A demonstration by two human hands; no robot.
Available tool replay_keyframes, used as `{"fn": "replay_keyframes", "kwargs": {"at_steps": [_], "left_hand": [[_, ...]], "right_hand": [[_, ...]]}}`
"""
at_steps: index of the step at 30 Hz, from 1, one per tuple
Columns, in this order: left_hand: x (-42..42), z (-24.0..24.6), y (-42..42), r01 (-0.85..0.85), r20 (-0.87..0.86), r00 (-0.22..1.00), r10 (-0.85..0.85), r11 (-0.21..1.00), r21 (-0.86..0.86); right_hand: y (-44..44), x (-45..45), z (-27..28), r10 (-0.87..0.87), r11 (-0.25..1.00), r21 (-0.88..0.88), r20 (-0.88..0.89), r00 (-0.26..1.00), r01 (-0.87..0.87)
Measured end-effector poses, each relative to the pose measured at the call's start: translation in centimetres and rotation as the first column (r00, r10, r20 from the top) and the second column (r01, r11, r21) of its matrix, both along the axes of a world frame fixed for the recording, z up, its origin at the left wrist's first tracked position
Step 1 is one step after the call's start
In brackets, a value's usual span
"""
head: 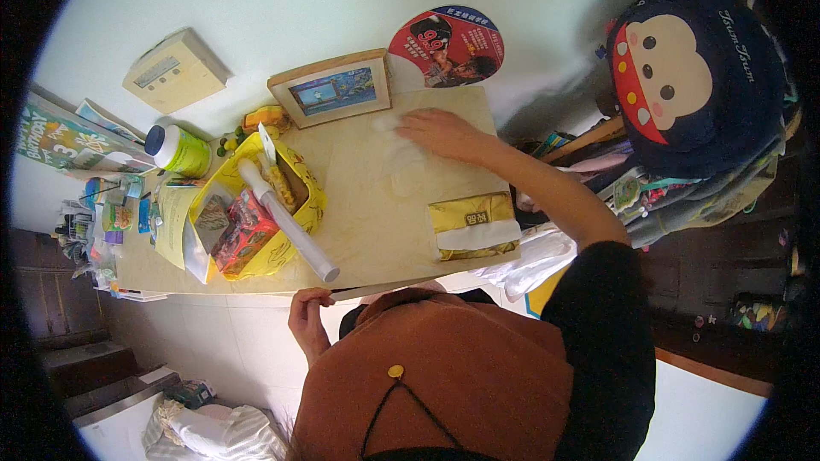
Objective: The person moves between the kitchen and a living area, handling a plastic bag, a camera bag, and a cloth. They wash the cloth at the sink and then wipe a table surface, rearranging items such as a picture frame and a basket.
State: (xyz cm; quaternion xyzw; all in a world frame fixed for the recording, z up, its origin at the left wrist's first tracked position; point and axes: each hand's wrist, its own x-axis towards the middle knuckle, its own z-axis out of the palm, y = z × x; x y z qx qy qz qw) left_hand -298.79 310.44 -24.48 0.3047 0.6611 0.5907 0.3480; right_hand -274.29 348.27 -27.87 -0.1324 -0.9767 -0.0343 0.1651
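Note:
My right hand point(442, 134) reaches over the wooden tabletop point(359, 186), its fingers on a small crumpled white tissue or wipe point(385, 123). How firmly the fingers hold it is hard to tell. A faint damp-looking patch shows on the surface below the fingers. At the table's front edge is my left hand point(311, 320), its bent fingertips touching the edge, with nothing seen in it. A gold and white tissue pack point(475, 225) lies at the right front corner. Behind the right hand's fingertips, a wood-framed picture point(339, 91) leans against the wall.
A yellow basket point(314, 195) holds a red package point(246, 234) and a white tube point(298, 237) that juts over its rim. Left of it stand a green bottle with a dark lid point(186, 152) and papers point(173, 224). A navy plush cushion point(698, 77) sits at the right.

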Motion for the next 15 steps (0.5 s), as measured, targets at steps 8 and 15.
{"fn": "replay_keyframes", "kwargs": {"at_steps": [8,15], "left_hand": [[-0.5,0.5,0.2,-0.116,-0.097,0.988,0.118,0.993,0.018],[-6.3,11.3,0.9,-0.116,-0.642,0.658,0.393,0.896,0.429]], "right_hand": [[1.5,6.0,0.3,-0.489,0.871,-0.044,0.017,0.872,0.489],[2.8,-1.1,-1.2,-0.217,0.976,-0.043,-0.157,0.963,0.213]]}}
